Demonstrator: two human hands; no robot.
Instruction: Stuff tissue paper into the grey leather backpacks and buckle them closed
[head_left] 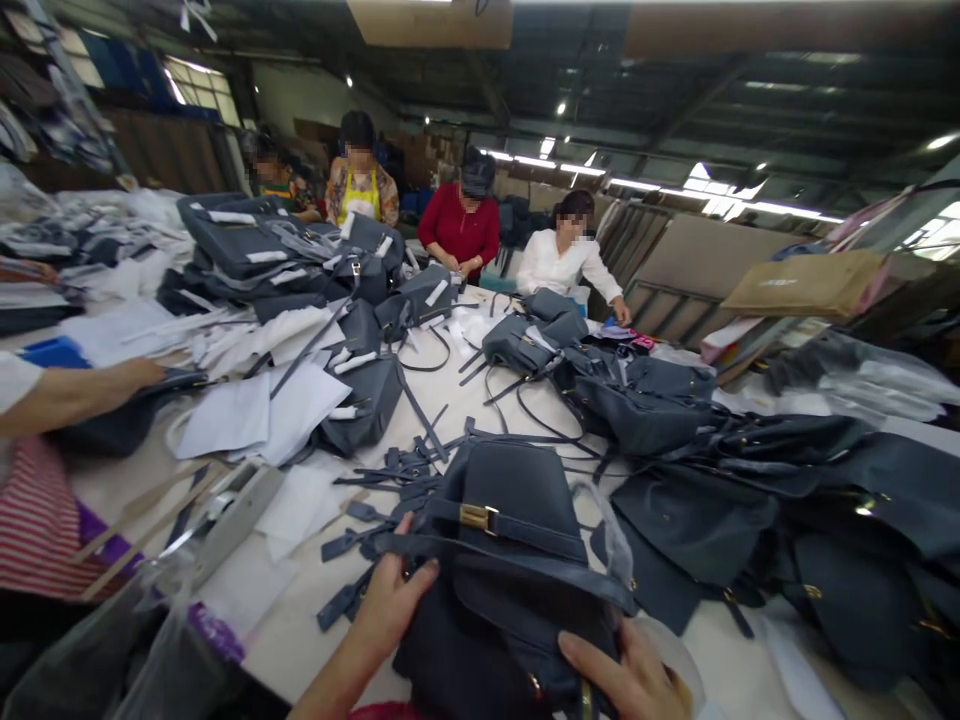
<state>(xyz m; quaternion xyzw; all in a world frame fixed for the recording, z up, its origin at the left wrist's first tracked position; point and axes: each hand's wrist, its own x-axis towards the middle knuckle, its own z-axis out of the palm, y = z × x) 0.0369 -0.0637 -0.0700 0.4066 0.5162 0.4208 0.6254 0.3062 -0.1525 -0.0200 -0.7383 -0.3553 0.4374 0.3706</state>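
1. Nearest my camera is the dark bag (517, 480), low in the middle of my view above the near part of the desk (296, 625); a gold buckle (478, 518) sits on the band across its front.
2. My left hand (390, 600) grips the bag's left edge, thumb on top, fingers partly hidden behind it.
3. My right hand (634, 675) is closed on the bag's lower right side, thumb pressed on the dark material; its other fingers are mostly out of sight.
4. At lower left I have clear plastic (142, 640), blurred.
5. Just beyond my left hand, short dark straps (409, 492) lie in a loose pile.
6. To the right of my bag, more dark bags (690, 530) lie overlapping, some with gold fittings.
7. On my left, a co-worker's hand (124, 385) rests on a dark piece (120, 425), near white sheets (274, 410).
8. Past the sheets, a bag stack (240, 240) rises, white wrapping on several parts.
9. Across the desk I see a person in a red top (465, 225), one in a white top (562, 265), one in a yellow apron (361, 197) and another partly hidden.
10. Farthest back, strip lamps (585, 169) glow under a dark roof.
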